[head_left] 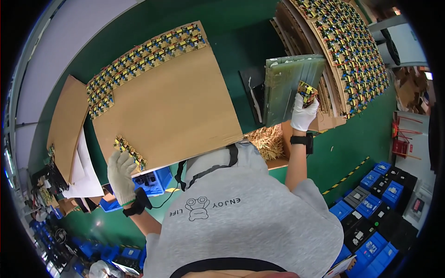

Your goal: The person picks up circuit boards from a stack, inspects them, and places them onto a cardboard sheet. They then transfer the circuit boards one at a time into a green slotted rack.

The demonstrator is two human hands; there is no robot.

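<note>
On the tabletop (238, 51) lies a cardboard sheet (171, 102), with circuit boards (153, 53) in rows along its far edge and a board strip (132, 154) at its near left corner. Rightward, panels (282, 85) sit beside a board-topped cardboard stack (331, 99); bins (369, 205) at near right apparently rest on the floor (336, 173).

Your left hand (121, 175) hides part of the circuit-board strip (133, 154). How your right hand (304, 115) grips the small board (307, 90) is too small to tell. The cardboard sheet (171, 97) hides part of the blue bin (159, 181).
</note>
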